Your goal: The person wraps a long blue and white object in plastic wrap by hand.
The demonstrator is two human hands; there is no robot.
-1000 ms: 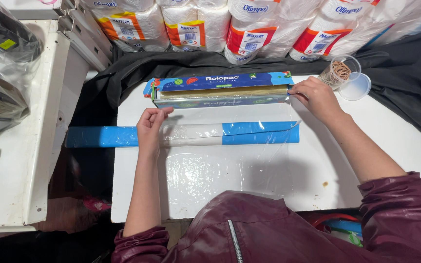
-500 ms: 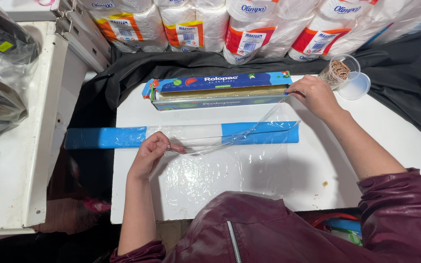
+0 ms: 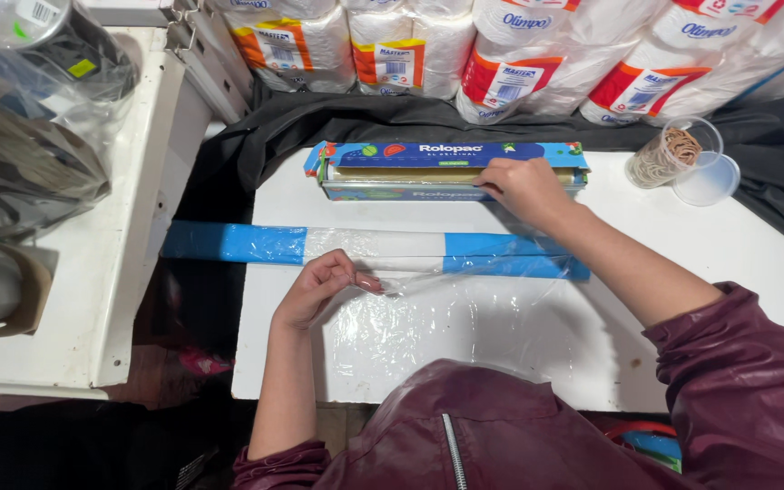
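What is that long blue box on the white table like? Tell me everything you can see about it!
The long blue cardboard box lies flat near the far edge of the white table, lengthwise from side to side. Its lid is open, showing a pale roll inside. Small fruit and vegetable pictures decorate the top. The right hand presses on its front edge towards the right end. Clear plastic film lies on the table in front of it, pinched by the left hand.
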